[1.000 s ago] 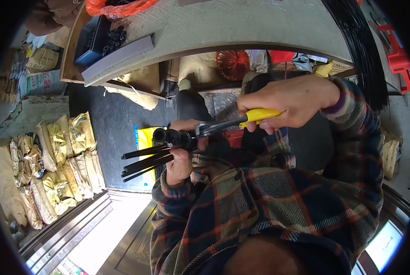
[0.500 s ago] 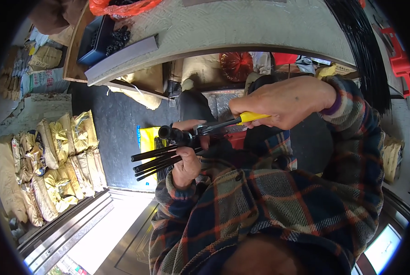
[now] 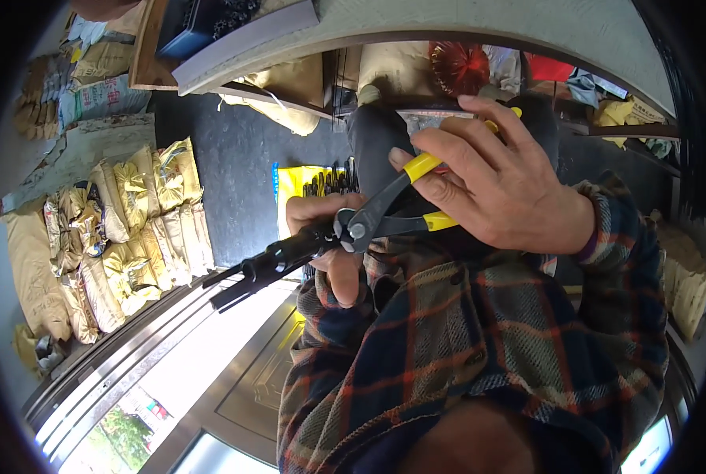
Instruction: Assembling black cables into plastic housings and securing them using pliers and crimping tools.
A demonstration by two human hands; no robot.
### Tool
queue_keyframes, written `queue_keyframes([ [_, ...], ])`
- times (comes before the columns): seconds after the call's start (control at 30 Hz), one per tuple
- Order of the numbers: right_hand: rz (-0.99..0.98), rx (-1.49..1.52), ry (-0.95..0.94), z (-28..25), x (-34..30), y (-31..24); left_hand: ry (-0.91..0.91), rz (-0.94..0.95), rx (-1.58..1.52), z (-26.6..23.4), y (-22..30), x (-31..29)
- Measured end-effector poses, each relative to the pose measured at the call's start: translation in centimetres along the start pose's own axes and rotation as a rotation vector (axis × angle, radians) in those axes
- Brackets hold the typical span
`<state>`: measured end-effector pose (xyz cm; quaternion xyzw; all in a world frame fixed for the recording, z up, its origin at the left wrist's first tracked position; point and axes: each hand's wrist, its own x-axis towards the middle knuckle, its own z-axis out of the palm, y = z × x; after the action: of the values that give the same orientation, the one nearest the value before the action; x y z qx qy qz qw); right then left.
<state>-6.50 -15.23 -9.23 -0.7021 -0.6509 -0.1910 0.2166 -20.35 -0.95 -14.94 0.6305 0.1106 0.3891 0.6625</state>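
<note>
1. Left hand in the head view is wrapped pretty snug around a black tubular piece, fingers on the upper side, another digit underneath.
2. Long axis of that piece runs on a slant: one end's up in the fist, and the free end sticks out down and left, in front of the bright doorway. Also, a thinner black rod pokes out just beside it, roughly parallel.
3. Right hand has yellow-handled pliers, fingers kinda loosely spread around the grips, back of the hand facing up.
4. Pliers point left, nose right by the fist end of the tube. Handles fan apart to the right, one angled upward, the other nearly level. Can't tell if the jaws are actually biting anything.
5. Around it: yellow bag with dark rods beyond the left hand, brown paper sacks stacked further left, pale bench up top.
</note>
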Motion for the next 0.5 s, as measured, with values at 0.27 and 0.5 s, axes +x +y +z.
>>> queue_keyframes([
  [0.27,0.021,-0.103,0.05,0.6,0.2,-0.6,-0.073,0.006,-0.382,-0.7,-1.1,-1.3],
  [0.5,-0.033,-0.09,0.045,0.3,-0.1,-0.3,-0.084,-0.112,-0.332,-0.7,-0.3,-1.6],
])
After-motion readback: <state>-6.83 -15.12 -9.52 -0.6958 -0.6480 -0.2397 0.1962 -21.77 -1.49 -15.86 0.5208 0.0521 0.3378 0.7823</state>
